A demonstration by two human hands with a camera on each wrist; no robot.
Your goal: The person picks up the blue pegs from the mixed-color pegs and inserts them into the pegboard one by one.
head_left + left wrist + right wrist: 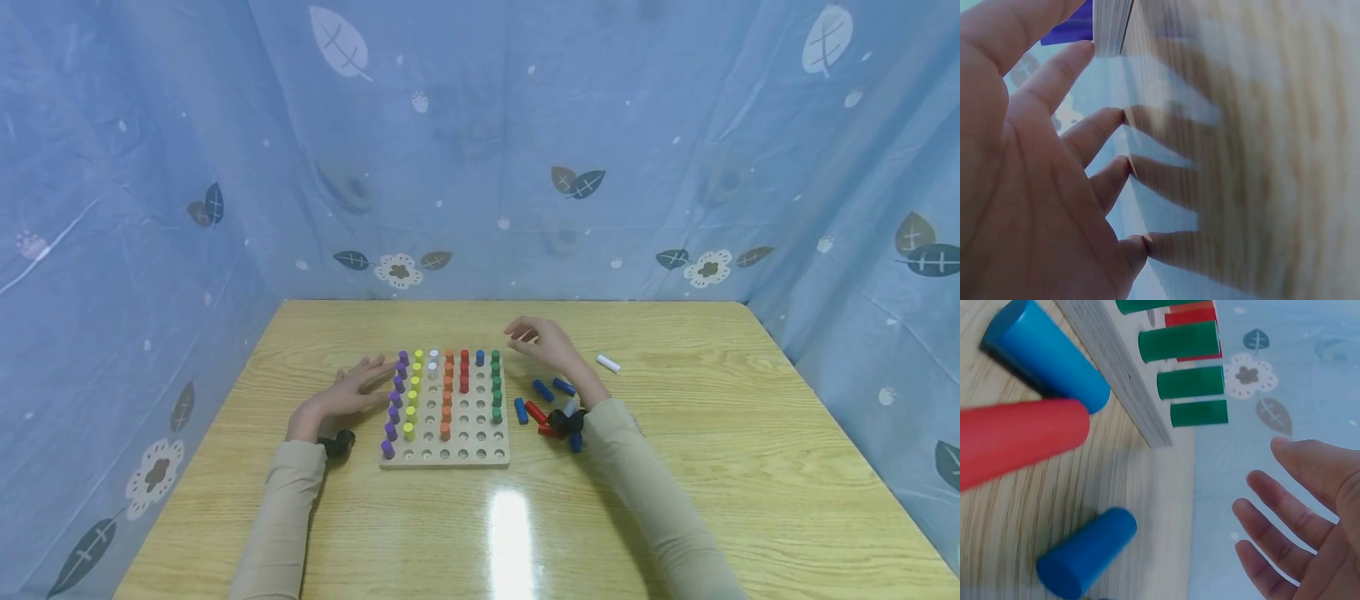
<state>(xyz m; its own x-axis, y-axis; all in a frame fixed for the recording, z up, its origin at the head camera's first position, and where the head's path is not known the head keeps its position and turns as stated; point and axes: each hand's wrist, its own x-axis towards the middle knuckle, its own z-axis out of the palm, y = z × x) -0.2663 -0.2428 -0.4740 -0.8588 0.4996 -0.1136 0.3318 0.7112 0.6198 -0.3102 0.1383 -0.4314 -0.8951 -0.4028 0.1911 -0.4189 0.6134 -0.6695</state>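
A wooden pegboard [450, 465] lies mid-table, holding columns of purple, yellow, white, orange, red, blue and green pegs. Purple, yellow, orange and green have several each, red three, white two, blue one [480, 358]. At the board's left side my left hand [348, 396] rests with spread fingers. In the left wrist view its fingertips touch the tabletop, and one finger meets the board's edge [1112, 28] beside a purple peg [1072, 28]. My right hand [546, 343] hovers by the far right corner, fingers slightly bent, holding nothing. Green pegs [1199, 414] stand near it in the right wrist view.
Right of the board lie loose pegs: several blue ones [543, 390], red ones [536, 412] and a whitish one [571, 407], partly hidden by the right wrist camera [566, 422]. A white peg [608, 363] lies farther right. A blue curtain [480, 167] surrounds the table.
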